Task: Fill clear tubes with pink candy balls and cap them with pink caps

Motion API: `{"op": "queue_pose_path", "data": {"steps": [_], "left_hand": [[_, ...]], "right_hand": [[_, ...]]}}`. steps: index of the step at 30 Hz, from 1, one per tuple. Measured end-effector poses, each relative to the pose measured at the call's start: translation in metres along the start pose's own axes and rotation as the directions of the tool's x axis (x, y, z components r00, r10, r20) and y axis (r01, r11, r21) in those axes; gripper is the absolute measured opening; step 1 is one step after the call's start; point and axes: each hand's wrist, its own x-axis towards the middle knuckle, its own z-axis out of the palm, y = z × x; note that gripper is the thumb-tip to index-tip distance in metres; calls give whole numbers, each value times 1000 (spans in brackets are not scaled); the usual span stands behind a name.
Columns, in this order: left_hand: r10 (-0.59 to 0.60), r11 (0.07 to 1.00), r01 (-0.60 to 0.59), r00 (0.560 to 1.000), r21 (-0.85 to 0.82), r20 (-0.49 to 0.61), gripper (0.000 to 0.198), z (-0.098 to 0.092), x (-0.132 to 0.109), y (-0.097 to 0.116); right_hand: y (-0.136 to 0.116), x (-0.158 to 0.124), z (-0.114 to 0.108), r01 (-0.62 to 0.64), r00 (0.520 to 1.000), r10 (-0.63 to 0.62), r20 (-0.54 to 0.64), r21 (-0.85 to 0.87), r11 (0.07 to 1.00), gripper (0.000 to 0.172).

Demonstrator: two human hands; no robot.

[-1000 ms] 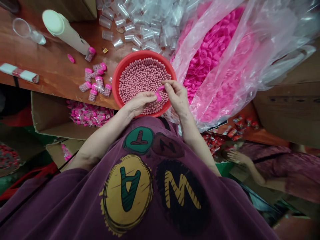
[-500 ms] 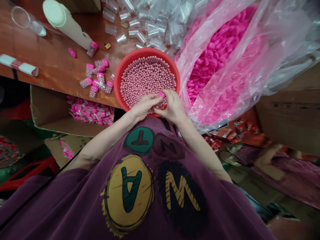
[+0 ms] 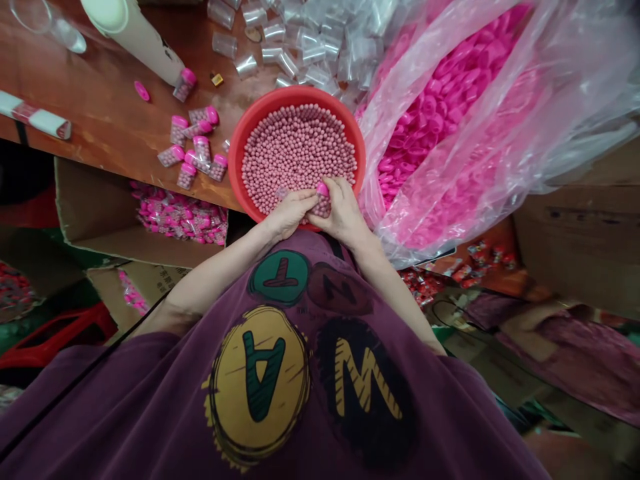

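Note:
A small clear jar (image 3: 323, 203) with a bright pink cap, filled with pink beads, is between my hands over the near side of a red bowl (image 3: 235, 143). My right hand (image 3: 347, 217) is closed around the jar from the right. My left hand (image 3: 293, 212) is also closed, its fingertips against the jar's left side near the cap. A small clear piece (image 3: 281, 193) shows by my left knuckles; I cannot tell whether that hand holds it. Pink beads (image 3: 297, 147) fill much of the bowl.
Capped jars (image 3: 201, 150) lie left of the bowl, above a cardboard box (image 3: 95, 227) of more jars. Clear empty cups (image 3: 310, 50) are heaped behind. A plastic bag (image 3: 383, 113) of pink caps (image 3: 450, 87) stands right. A tall pale bottle (image 3: 135, 40) stands at back left.
The jar's bead-filled body now shows below its pink cap, where before only the cap was visible between my fingers. My hands stay close together over the bowl. The view has shifted slightly.

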Motion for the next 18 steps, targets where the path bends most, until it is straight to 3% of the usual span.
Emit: {"op": "queue_pose_path", "data": {"steps": [7, 12, 15, 18], "left_hand": [[81, 996, -84, 991, -23, -106, 16, 7, 3, -9], [42, 999, -37, 979, 29, -198, 28, 4, 8, -12], [43, 995, -24, 977, 93, -211, 26, -4, 15, -13], [254, 950, -183, 924, 251, -285, 21, -24, 25, -9]], "right_hand": [[-3, 3, 7, 40, 999, -43, -18, -129, 991, 65], [-19, 9, 11, 23, 995, 9, 97, -328, 945, 44], [-22, 13, 19, 36, 986, 25, 167, -353, 935, 52], [-15, 17, 33, 80, 980, -30, 196, -253, 964, 75]]}}
